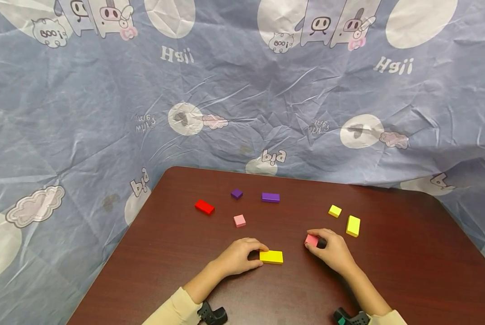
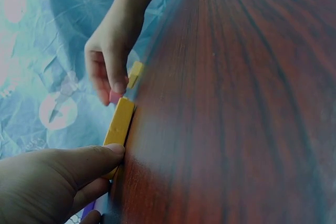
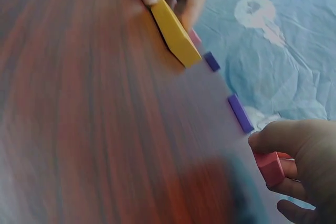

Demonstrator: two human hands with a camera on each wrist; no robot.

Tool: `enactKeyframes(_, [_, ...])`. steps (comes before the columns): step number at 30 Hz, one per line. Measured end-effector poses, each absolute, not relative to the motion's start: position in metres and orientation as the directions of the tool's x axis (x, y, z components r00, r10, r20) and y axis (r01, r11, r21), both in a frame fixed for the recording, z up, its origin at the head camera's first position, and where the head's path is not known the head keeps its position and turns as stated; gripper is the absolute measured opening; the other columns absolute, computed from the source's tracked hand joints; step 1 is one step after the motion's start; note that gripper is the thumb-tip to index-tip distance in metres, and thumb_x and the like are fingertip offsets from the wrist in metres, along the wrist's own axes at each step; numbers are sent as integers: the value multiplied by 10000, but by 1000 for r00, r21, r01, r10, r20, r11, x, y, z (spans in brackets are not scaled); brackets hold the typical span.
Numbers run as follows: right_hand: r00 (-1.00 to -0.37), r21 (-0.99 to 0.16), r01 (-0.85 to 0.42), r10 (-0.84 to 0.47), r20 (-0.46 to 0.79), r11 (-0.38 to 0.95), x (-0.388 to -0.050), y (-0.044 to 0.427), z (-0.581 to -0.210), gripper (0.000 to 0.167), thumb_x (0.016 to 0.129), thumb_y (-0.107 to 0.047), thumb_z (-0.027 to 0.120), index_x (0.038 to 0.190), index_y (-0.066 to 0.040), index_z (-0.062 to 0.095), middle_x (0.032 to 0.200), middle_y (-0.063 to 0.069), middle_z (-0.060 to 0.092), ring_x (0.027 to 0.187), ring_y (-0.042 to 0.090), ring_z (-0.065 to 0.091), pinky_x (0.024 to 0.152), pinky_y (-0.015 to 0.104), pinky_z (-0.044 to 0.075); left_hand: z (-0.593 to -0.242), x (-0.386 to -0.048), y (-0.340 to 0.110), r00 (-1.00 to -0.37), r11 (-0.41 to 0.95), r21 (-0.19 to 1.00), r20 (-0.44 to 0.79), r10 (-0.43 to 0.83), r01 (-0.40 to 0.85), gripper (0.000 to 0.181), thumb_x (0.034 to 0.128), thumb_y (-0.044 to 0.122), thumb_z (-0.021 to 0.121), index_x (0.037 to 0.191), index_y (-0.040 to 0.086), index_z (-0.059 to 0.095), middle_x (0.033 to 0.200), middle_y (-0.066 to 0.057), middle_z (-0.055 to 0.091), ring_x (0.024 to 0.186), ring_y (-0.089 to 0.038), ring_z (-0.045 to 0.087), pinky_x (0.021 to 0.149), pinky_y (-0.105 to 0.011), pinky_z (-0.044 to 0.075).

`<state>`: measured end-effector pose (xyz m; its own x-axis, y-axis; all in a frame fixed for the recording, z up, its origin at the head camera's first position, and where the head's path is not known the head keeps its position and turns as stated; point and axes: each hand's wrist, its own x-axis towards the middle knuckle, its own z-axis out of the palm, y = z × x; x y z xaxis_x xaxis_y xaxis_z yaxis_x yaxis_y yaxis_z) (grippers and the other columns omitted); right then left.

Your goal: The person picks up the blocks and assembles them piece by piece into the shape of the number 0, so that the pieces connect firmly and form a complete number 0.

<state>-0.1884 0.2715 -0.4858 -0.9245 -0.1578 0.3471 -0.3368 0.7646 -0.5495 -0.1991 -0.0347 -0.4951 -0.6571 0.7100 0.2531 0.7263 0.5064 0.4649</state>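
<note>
Near the front of the table, my left hand [image 1: 238,258] pinches the left end of a yellow rectangular block [image 1: 272,257] between thumb and fingers. The yellow block [image 2: 121,121] lies long side crosswise in the head view. To its right, my right hand [image 1: 335,253] holds a small pink block [image 1: 311,240] between thumb and fingertips. Seen from the right wrist, the pink block [image 3: 270,169] sits under the thumb, against the fingers; whether it touches the table is unclear.
On the brown table [image 1: 177,271], beyond the hands, lie a red block [image 1: 204,207], a small purple block [image 1: 236,193], a long purple block [image 1: 270,197] and another pink block [image 1: 240,220]. A small yellow block [image 1: 334,211] and a larger yellow block [image 1: 353,225] lie right. Printed cloth [image 1: 234,90] hangs behind.
</note>
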Motion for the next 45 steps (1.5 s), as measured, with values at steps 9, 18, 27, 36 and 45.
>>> enactKeyframes(9, [-909, -554, -396, -227, 350, 732, -188, 247, -488, 326, 766, -150, 832, 1069, -79, 734, 1000, -30, 696, 907, 181, 602, 773, 379, 513, -494, -198, -35, -657, 507, 460, 260, 707, 728, 309, 861, 196, 754, 1160, 155, 689, 1090, 69, 664, 1008, -50, 586, 923, -203, 444])
enactKeyframes(18, [-909, -568, -408, -259, 328, 714, -184, 231, -489, 350, 753, -140, 841, 1081, -85, 732, 1023, -39, 690, 949, 176, 614, 822, 420, 523, -494, -198, -34, -653, 497, 469, 263, 710, 730, 309, 857, 194, 758, 1156, 153, 691, 1079, 68, 665, 1001, -50, 589, 920, -200, 445])
enactKeyframes(27, [-896, -553, -435, -281, 344, 711, -182, 223, -495, 354, 744, -163, 852, 1071, -95, 733, 1012, -61, 686, 933, 140, 604, 807, 367, 522, -494, -198, -33, -651, 501, 460, 264, 712, 734, 306, 858, 203, 758, 1152, 152, 692, 1083, 64, 666, 1010, -59, 593, 925, -206, 447])
enactKeyframes(36, [-880, -536, -462, -290, 377, 707, -181, 221, -498, 397, 714, -145, 870, 1078, -83, 724, 1017, -69, 675, 943, 135, 599, 817, 367, 526, -494, -200, -34, -651, 502, 457, 264, 711, 734, 302, 858, 201, 758, 1148, 153, 691, 1078, 62, 665, 1000, -60, 592, 917, -204, 448])
enactKeyframes(45, [-876, -549, -472, -296, 382, 690, -178, 219, -500, 393, 719, -100, 859, 1084, -78, 715, 1023, -54, 668, 884, 115, 604, 770, 328, 541, -494, -199, -35, -649, 489, 473, 268, 712, 733, 301, 861, 193, 755, 1151, 150, 689, 1075, 62, 664, 994, -57, 590, 912, -208, 452])
